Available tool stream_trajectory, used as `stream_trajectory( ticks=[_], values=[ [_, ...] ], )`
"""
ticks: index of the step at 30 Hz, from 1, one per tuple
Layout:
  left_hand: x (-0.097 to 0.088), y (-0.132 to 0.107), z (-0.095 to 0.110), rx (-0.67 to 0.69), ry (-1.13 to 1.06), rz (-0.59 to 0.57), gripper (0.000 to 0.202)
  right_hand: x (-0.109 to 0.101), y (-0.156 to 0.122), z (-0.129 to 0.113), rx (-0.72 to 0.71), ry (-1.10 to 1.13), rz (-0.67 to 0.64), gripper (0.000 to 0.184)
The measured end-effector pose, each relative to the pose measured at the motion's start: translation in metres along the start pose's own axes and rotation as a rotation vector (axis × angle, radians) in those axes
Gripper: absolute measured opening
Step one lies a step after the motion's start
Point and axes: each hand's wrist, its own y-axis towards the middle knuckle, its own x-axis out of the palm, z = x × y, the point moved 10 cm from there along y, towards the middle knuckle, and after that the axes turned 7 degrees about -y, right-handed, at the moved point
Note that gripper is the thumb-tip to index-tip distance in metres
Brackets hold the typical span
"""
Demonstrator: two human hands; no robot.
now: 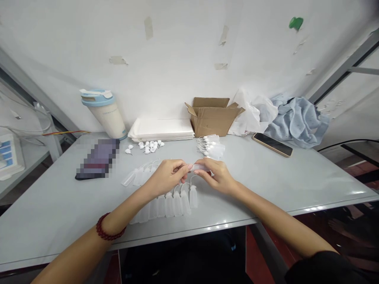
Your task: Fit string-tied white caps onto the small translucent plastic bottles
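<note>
My left hand [167, 176] and my right hand [215, 175] meet over the middle of the grey table [281, 185]. Both pinch one small translucent plastic bottle [199, 167], held sideways between them, the left fingertips at its tip end. Just below my hands a row of several similar small bottles [174, 203] with tethered caps lies side by side. More of them lie to the left [134, 176]. A heap of bottles [211, 146] sits beyond my right hand. Small white caps [149, 146] are scattered farther back.
Against the wall stand a blue-lidded tumbler [104, 113], a stack of white sheets [162, 129], an open cardboard box [211, 115], a white plastic bag [250, 112] and a blue cloth [297, 118]. A phone [272, 144] lies at right, a dark blurred object [97, 159] at left.
</note>
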Motion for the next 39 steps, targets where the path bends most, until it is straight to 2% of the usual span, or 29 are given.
stream_trajectory(
  ticks=[6, 11, 16, 19, 22, 28, 32, 36, 39],
  values=[
    [0.002, -0.004, 0.007, 0.027, -0.038, 0.02, 0.034, 0.002, 0.004, 0.006, 0.125, 0.175, -0.072, 0.032],
    [-0.001, -0.006, 0.019, 0.142, 0.057, 0.064, 0.026, 0.012, 0.003, 0.018, 0.303, 0.44, -0.173, 0.04],
    [0.001, -0.009, 0.031, 0.266, 0.137, 0.06, 0.019, 0.032, -0.006, 0.028, 0.447, 0.72, -0.299, 0.04],
    [0.0, -0.01, 0.034, 0.33, 0.158, 0.087, 0.016, 0.041, -0.01, 0.031, 0.501, 0.803, -0.341, 0.04],
    [-0.002, -0.009, 0.031, 0.309, 0.144, 0.1, 0.016, 0.039, -0.01, 0.031, 0.5, 0.76, -0.321, 0.04],
    [0.0, -0.004, 0.014, 0.139, 0.115, 0.04, 0.027, 0.025, -0.003, 0.027, 0.425, 0.528, -0.254, 0.037],
    [0.007, -0.003, 0.004, 0.057, 0.071, -0.028, 0.035, 0.017, 0.001, 0.022, 0.289, 0.301, -0.203, 0.037],
    [0.006, -0.002, 0.0, 0.012, -0.008, -0.024, 0.037, 0.014, 0.003, 0.009, 0.128, 0.138, -0.166, 0.04],
    [0.007, -0.001, -0.001, -0.013, -0.036, -0.02, 0.039, 0.015, 0.003, 0.005, 0.117, 0.139, -0.187, 0.041]
  ],
)
